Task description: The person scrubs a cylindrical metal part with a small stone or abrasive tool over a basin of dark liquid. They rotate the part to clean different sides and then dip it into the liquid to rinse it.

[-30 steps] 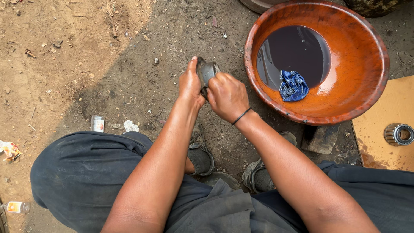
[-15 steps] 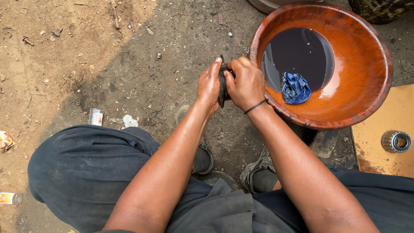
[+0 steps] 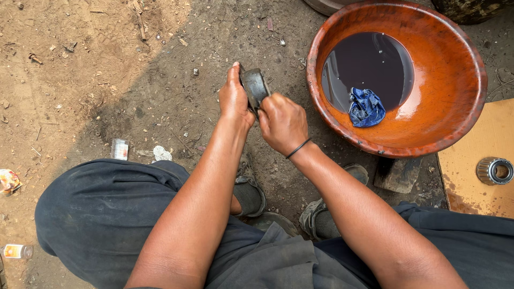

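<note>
While both hands grip a dark metal ring (image 3: 255,87), left hand (image 3: 234,99) fingers flat, right hand (image 3: 282,123) fingers apparently curled, an orange basin (image 3: 455,80) sits right.

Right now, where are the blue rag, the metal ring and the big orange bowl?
crumpled blue rag (image 3: 366,107), head view, its middle.
dark metal ring (image 3: 255,85), head view, outer face.
big orange bowl (image 3: 450,80), head view, inner wall.

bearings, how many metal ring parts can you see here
2. One dark ring is held between the left hand and right hand, above the dirt. One shiny bearing lies on the board at the right edge. Others may be hidden.
</note>
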